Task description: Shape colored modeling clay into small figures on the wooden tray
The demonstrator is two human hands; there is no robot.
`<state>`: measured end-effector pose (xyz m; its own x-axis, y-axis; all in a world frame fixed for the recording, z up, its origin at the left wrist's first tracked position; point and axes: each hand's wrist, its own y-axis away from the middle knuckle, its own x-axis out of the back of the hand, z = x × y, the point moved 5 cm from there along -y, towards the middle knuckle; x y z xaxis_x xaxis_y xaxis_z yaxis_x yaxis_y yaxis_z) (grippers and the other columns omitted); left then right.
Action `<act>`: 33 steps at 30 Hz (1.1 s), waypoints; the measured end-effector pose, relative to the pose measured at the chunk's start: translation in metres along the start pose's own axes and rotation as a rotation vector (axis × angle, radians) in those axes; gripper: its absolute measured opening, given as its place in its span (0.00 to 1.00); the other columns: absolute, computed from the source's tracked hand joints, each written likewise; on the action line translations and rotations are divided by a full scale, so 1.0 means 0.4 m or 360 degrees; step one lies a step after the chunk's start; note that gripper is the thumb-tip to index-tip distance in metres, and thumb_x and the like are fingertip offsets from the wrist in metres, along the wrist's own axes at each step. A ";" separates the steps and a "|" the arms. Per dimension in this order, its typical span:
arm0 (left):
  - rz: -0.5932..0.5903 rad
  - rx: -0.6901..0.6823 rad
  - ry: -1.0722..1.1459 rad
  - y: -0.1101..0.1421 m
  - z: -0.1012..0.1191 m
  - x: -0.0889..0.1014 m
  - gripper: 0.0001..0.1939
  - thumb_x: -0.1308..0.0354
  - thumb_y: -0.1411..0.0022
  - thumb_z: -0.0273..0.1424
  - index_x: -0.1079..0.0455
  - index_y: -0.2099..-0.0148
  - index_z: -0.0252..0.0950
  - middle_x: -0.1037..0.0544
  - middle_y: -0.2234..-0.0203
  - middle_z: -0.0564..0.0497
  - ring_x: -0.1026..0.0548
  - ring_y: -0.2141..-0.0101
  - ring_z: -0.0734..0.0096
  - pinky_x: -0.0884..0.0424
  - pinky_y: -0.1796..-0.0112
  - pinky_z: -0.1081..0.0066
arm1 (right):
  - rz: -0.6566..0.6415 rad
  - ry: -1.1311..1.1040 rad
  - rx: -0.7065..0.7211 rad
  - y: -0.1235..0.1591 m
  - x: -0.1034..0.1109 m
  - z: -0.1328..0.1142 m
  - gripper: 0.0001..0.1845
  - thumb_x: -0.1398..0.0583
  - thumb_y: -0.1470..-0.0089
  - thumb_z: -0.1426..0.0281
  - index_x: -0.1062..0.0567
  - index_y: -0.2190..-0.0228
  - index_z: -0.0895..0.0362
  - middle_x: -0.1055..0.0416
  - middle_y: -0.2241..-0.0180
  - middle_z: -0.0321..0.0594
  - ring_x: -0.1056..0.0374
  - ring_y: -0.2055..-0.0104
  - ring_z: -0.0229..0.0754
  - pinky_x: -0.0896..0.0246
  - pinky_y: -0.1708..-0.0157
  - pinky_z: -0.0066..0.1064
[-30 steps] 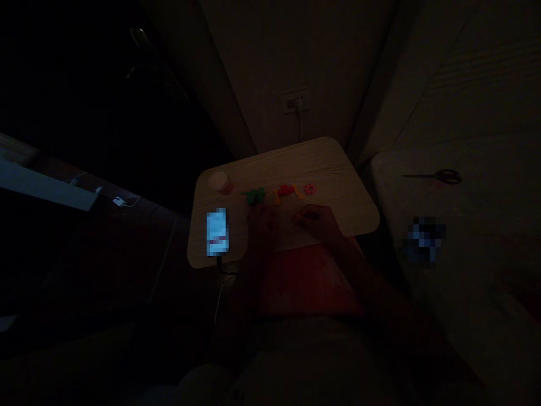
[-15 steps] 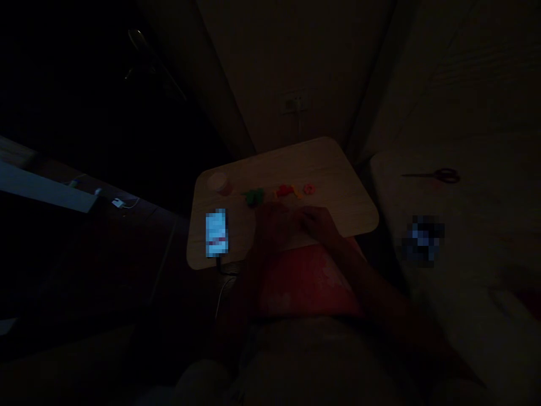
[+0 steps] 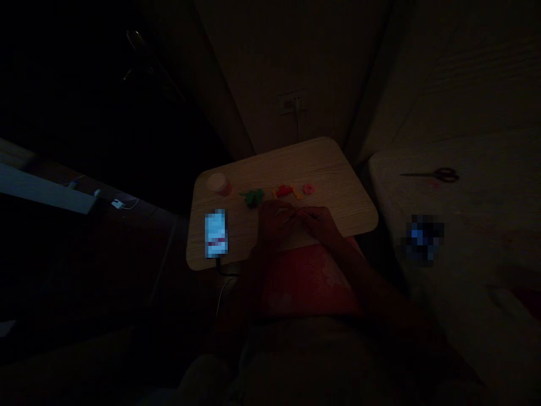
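In dim light my left hand point(image 3: 274, 224) and my right hand point(image 3: 316, 221) meet over the front part of a small wooden table point(image 3: 296, 160). Both hands have bent fingers, with the fingertips close together. Anything between them is hidden by the fingers and the dark. Just beyond my left hand lies a green shaped piece point(image 3: 254, 197). A red piece with orange-yellow ends point(image 3: 284, 190) rests past the fingertips. To its right is a small pink ring-shaped piece point(image 3: 309, 189).
A lidded tub point(image 3: 218, 184) stands at the table's left rear. In front of it a lit phone point(image 3: 216, 233), its screen blurred out, has a cable below. Scissors point(image 3: 431, 175) lie on a pale surface to the right. Behind the table is a wall socket point(image 3: 291, 102) with a plug.
My left hand has shifted slightly, and its fingers now reach over to my right fingertips. The pieces on the table stay in place.
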<state>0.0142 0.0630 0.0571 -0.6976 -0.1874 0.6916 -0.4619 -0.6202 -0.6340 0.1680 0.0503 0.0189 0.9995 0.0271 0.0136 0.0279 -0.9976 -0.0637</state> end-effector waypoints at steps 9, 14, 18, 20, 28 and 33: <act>0.0051 -0.0087 0.0012 -0.001 0.020 -0.022 0.15 0.47 0.25 0.39 0.20 0.52 0.40 0.17 0.58 0.46 0.22 0.55 0.63 0.33 0.48 0.58 | -0.0127 0.0000 0.0037 0.003 0.000 -0.007 0.36 0.43 0.43 0.39 0.31 0.85 0.55 0.39 0.85 0.34 0.47 0.81 0.35 0.51 0.78 0.30; 0.0087 -0.0013 0.0011 0.005 0.025 -0.019 0.18 0.51 0.24 0.38 0.20 0.56 0.39 0.17 0.62 0.46 0.22 0.58 0.64 0.31 0.50 0.59 | -0.0213 -0.0088 -0.0014 0.008 -0.007 -0.012 0.37 0.43 0.44 0.38 0.29 0.86 0.56 0.39 0.86 0.34 0.47 0.81 0.35 0.51 0.79 0.30; 0.0154 0.0081 0.0053 0.010 0.018 -0.002 0.16 0.50 0.24 0.36 0.20 0.56 0.39 0.17 0.63 0.48 0.22 0.59 0.65 0.28 0.51 0.60 | -0.0110 -0.0204 -0.0020 0.004 -0.003 0.000 0.33 0.40 0.45 0.40 0.26 0.82 0.56 0.37 0.84 0.34 0.46 0.81 0.35 0.50 0.79 0.29; 0.0176 0.0143 0.0086 0.013 0.010 0.003 0.15 0.47 0.25 0.37 0.20 0.58 0.40 0.17 0.65 0.49 0.22 0.60 0.65 0.27 0.52 0.60 | -0.0039 -0.0274 -0.0022 0.001 0.001 0.005 0.31 0.38 0.47 0.41 0.24 0.78 0.57 0.36 0.84 0.34 0.45 0.80 0.35 0.51 0.79 0.29; 0.0312 0.0184 0.0144 0.014 0.005 0.003 0.15 0.38 0.31 0.41 0.24 0.68 0.39 0.21 0.73 0.52 0.24 0.66 0.67 0.27 0.59 0.62 | -0.0046 -0.0187 -0.0013 -0.002 0.002 -0.006 0.28 0.35 0.49 0.43 0.23 0.77 0.56 0.35 0.82 0.33 0.44 0.79 0.35 0.49 0.78 0.28; 0.0216 0.0158 0.0151 0.013 0.015 -0.002 0.13 0.40 0.29 0.40 0.19 0.60 0.39 0.21 0.65 0.48 0.23 0.60 0.66 0.25 0.57 0.63 | -0.0034 -0.0220 -0.0073 -0.003 0.002 0.007 0.23 0.30 0.54 0.48 0.20 0.74 0.56 0.29 0.79 0.35 0.38 0.77 0.36 0.43 0.76 0.28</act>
<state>0.0157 0.0554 0.0553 -0.8006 -0.2047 0.5632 -0.3069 -0.6672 -0.6787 0.1690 0.0518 0.0160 0.9909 0.0538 -0.1230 0.0518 -0.9985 -0.0193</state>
